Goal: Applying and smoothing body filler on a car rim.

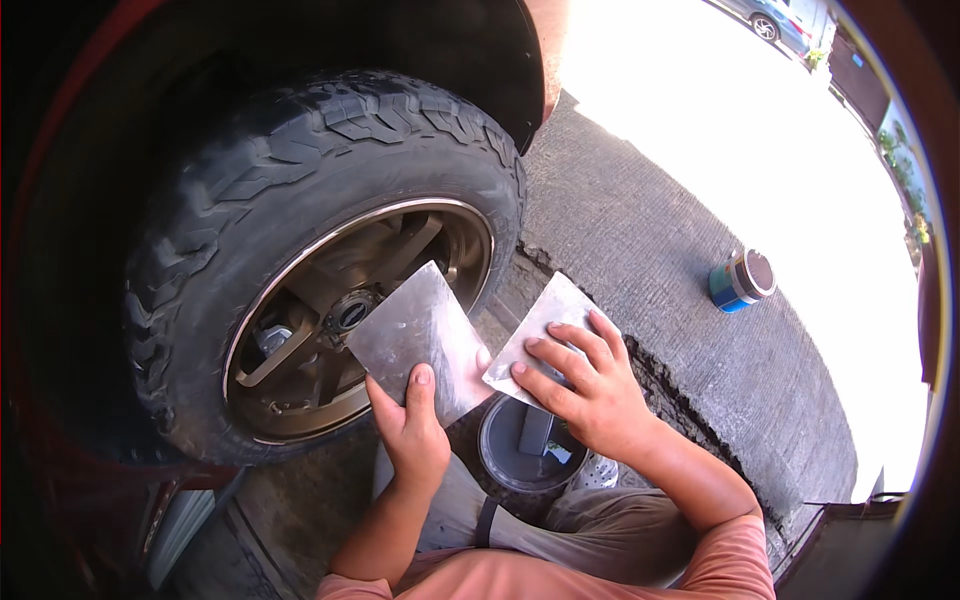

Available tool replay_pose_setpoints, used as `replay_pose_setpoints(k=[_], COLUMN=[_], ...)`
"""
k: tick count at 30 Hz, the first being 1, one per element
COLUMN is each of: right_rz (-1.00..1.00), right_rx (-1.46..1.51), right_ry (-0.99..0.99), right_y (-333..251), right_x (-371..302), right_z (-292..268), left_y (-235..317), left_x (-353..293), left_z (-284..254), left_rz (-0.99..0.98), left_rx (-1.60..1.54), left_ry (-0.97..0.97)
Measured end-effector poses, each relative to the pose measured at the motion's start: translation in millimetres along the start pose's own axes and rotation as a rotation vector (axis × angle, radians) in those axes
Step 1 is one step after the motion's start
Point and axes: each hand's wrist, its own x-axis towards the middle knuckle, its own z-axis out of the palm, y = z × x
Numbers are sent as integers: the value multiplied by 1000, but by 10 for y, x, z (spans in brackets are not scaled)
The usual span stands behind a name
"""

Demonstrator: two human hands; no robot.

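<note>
My left hand [412, 432] grips the lower edge of a flat, smeared metal plate [415, 330], the thumb lying on top. In my right hand [590, 390] is a second, lighter flat plate [552, 312], with the fingers spread across its upper face. The near corner of this plate meets or almost meets the right edge of the first; I cannot tell if they touch. Both are held up in front of a large black tyre [330, 150] on a bronze wheel rim [300, 360]. Below my hands stands a round dark bucket [500, 470] with a dark block in it.
A blue-and-brown can [738, 282] stands on the concrete ground [640, 230] to the right. A rough crack [665, 385] runs through the concrete. The vehicle's wheel arch [470, 50] hangs over the tyre. A parked car [770, 22] is far off at the top right.
</note>
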Motion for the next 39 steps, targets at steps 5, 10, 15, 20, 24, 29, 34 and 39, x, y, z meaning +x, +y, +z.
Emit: replay_pose_setpoints(k=[5, 10, 15, 20, 24, 29, 34, 39], right_rz=[-11, -8, 58, 862, 822, 475, 464, 324], right_rx=[-9, -2, 156, 1521, 1968, 2287, 2779, 2934], right_ry=[6, -64, -231, 201, 694, 1197, 933, 762], right_y=[-17, -83, -64, 356, 694, 420, 5, 32], right_x=[-23, 11, 23, 369, 823, 616, 533, 584], right_z=[4, 44, 42, 80, 33, 278, 984, 1066], left_y=[21, 14, 228, 1402, 2283, 2492, 2159, 2136], left_x=[-33, -61, 58, 682, 1346, 1883, 1951, 1922], left_z=[53, 11, -75, -277, -402, -140, -92, -179], left_rz=[103, 139, 304, 880, 863, 537, 599, 600], left_rx=[24, 171, 165, 99, 154, 223, 422, 516], left_ry=[-3, -33, 154, 162, 3, -452, -520, -554])
